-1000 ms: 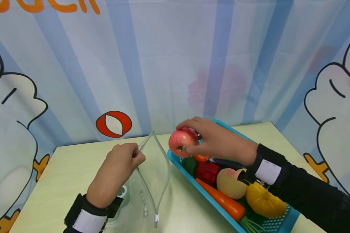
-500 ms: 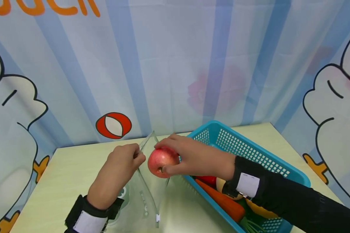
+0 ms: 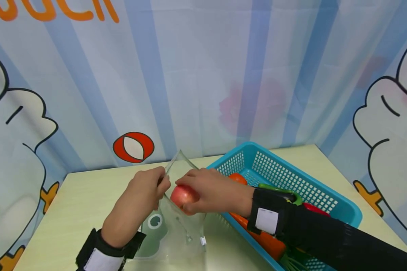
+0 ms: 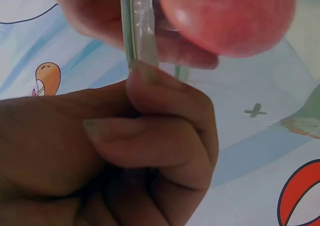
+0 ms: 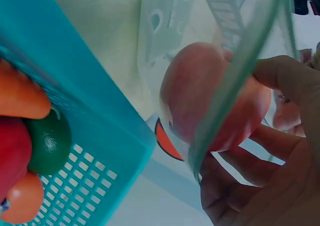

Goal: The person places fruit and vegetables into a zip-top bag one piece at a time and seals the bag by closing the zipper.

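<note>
My left hand (image 3: 139, 199) pinches the edge of a clear zip bag (image 3: 174, 244) between thumb and curled fingers, and the bag's mouth stands apart. A white slider (image 3: 203, 241) sits at the near end of its zip. My right hand (image 3: 220, 192) holds a pinkish-red apple (image 3: 183, 195) with thumb and fingers around it. In the right wrist view the apple (image 5: 192, 93) is within the bag's opening, behind the blurred zip edge (image 5: 240, 75). The left wrist view has the apple (image 4: 230, 15) just beyond the left fingertips (image 4: 145, 78).
A blue perforated basket (image 3: 274, 175) stands to the right, under my right forearm. It holds a carrot (image 3: 266, 242), a dark green avocado-like piece (image 5: 50, 143), a red pepper (image 5: 10, 146) and more produce. Behind the table (image 3: 98, 199) hangs a printed curtain (image 3: 196, 75).
My right hand has carried the apple left from over the basket to the bag's mouth. The bag's near zip end has swung right, while my left hand has stayed almost still.
</note>
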A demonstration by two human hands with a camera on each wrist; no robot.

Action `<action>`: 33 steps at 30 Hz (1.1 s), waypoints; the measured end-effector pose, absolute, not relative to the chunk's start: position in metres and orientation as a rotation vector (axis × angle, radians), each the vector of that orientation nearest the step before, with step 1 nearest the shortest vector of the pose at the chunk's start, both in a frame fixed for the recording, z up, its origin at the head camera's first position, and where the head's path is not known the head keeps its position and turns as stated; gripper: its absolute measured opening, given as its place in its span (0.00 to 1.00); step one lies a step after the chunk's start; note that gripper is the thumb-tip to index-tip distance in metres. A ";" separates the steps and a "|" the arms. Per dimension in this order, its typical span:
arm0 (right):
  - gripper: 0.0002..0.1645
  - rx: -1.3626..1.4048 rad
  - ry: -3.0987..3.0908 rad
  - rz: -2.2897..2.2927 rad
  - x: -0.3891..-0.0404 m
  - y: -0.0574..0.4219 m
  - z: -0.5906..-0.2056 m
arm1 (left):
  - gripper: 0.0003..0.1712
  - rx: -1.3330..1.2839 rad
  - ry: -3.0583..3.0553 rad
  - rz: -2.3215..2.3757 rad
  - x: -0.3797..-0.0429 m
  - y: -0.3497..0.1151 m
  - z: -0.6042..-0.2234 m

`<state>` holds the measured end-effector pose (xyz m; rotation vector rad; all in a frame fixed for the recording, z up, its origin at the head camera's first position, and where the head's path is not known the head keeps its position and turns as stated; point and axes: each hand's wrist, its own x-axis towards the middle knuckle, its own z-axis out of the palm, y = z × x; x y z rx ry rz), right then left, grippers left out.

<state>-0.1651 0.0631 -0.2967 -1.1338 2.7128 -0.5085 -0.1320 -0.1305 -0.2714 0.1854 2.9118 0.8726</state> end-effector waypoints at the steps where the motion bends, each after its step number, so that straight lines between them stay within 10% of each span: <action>1: 0.33 -1.136 2.718 -0.488 -0.166 0.063 -0.298 | 0.10 0.183 2.907 0.879 -0.132 -0.130 -0.271; 33: 0.17 -0.974 2.747 -0.795 -0.178 0.099 -0.306 | 0.11 0.223 2.918 0.888 -0.133 -0.135 -0.275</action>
